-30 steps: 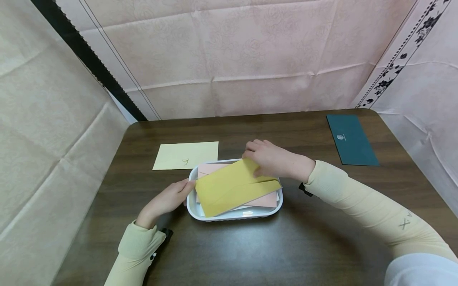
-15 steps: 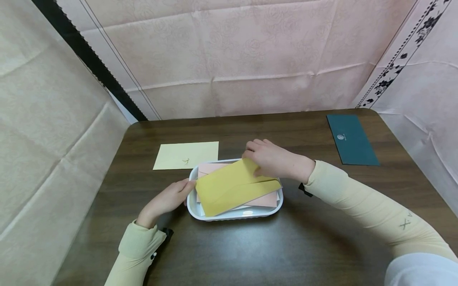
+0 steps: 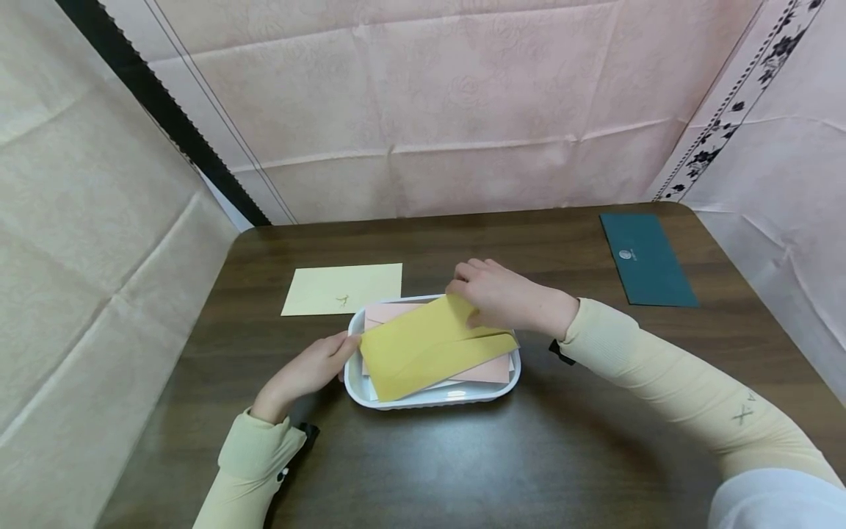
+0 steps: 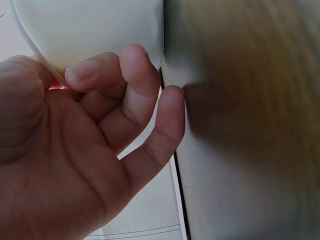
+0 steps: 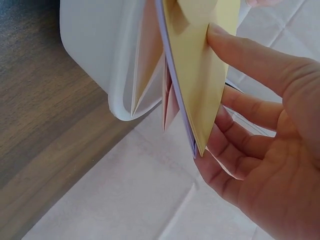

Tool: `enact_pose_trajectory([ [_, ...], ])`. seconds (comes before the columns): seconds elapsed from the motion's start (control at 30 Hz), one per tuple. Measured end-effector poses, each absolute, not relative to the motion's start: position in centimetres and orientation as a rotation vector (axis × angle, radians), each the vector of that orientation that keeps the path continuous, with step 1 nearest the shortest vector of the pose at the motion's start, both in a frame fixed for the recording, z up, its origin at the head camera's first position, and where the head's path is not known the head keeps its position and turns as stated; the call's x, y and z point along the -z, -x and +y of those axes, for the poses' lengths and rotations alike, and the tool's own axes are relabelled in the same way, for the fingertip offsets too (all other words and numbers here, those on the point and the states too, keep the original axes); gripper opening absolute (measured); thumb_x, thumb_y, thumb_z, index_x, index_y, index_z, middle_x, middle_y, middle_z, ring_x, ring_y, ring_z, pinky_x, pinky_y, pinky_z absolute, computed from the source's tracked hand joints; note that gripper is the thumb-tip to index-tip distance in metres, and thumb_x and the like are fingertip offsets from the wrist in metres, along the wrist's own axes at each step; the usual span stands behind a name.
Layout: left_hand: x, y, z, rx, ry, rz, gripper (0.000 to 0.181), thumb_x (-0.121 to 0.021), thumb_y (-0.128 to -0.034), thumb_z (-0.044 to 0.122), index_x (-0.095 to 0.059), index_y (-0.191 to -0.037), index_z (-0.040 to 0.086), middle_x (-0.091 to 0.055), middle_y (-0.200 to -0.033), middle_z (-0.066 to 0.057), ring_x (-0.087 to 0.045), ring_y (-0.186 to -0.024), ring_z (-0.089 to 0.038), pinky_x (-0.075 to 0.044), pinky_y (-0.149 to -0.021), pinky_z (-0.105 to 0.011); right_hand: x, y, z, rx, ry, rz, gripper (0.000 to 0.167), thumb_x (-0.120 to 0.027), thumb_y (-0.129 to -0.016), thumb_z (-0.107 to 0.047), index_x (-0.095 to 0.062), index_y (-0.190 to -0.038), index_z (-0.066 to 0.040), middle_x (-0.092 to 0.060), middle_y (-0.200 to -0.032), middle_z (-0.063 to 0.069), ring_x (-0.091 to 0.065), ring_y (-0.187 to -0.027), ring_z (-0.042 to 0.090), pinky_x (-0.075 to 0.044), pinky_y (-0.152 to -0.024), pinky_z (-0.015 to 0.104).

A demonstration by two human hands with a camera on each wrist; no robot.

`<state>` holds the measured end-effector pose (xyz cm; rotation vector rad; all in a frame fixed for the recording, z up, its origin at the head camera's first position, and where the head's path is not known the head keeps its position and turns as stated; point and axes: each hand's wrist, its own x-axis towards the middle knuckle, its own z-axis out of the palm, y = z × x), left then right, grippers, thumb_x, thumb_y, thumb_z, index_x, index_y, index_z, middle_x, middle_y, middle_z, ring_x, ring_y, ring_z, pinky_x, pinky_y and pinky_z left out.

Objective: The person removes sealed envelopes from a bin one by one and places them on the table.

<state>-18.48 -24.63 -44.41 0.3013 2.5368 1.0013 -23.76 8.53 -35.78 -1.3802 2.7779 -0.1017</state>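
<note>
In the head view a white plastic tray (image 3: pixel 423 401) stands on the table, holding several envelopes. On top lies a yellow envelope (image 3: pixel 416 349), slanted across the tray, with a pink envelope (image 3: pixel 489 372) under it. My right hand (image 3: pixel 505 295) pinches the yellow envelope at its upper right; in the right wrist view the thumb (image 5: pixel 240 47) presses its face and the fingers lie behind it. A lilac edge (image 5: pixel 177 90) shows right against the yellow one. My left hand (image 3: pixel 313 371) grips the tray's left end, thumb at the rim and fingers curled under the wall (image 4: pixel 110 30).
A pale cream envelope (image 3: pixel 344 289) with a small gold mark lies behind the tray to the left. At the far right of the brown wooden table (image 3: pixel 463 470) lies a dark teal envelope (image 3: pixel 648 261). Patterned cloth (image 3: pixel 476 110) hangs beyond the table's back edge.
</note>
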Motion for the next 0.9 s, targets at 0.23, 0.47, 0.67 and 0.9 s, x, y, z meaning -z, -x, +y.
enact_pose_trajectory([
  [0.23,44.46,18.55,-24.73,-1.005,-0.311,2.531,0.043,-0.038,-0.1089,0.046,-0.057,-0.097,0.009,-0.056,-0.075,-0.004,-0.052,-0.066,-0.022,-0.045,-0.067,-0.035,36.03,23.75,8.49,0.098,1.407,2.796,0.045,-0.086,-0.08,-0.014,-0.067,-0.12,-0.003,-0.06,-0.111,0.011,-0.055,-0.107,0.03,-0.044,-0.094,0.046],
  [0.47,44.58,18.41,-25.01,-1.017,-0.303,2.521,0.043,-0.039,-0.1089,0.046,-0.058,-0.098,0.008,-0.056,-0.075,-0.006,-0.052,-0.067,-0.023,-0.045,-0.068,-0.035,36.22,23.57,8.37,0.099,1.431,2.806,0.046,-0.086,-0.08,-0.015,-0.067,-0.12,-0.003,-0.059,-0.112,0.011,-0.055,-0.107,0.03,-0.043,-0.092,0.046],
  [0.67,44.37,18.52,-24.84,-1.008,-0.308,2.531,0.044,-0.038,-0.1089,0.046,-0.058,-0.095,0.009,-0.056,-0.074,-0.005,-0.052,-0.065,-0.022,-0.044,-0.066,-0.035,35.98,23.46,8.42,0.071,1.45,2.828,0.046,-0.087,-0.079,-0.017,-0.067,-0.119,-0.003,-0.059,-0.11,0.01,-0.055,-0.106,0.029,-0.043,-0.09,0.045],
  [0.9,44.38,18.47,-24.6,-1.012,-0.307,2.526,0.044,-0.038,-0.1088,0.047,-0.058,-0.095,0.01,-0.056,-0.075,-0.005,-0.052,-0.066,-0.022,-0.045,-0.067,-0.035,35.72,23.22,8.63,0.058,1.434,2.833,0.047,-0.087,-0.079,-0.017,-0.067,-0.119,-0.003,-0.059,-0.111,0.01,-0.055,-0.106,0.03,-0.043,-0.091,0.045],
])
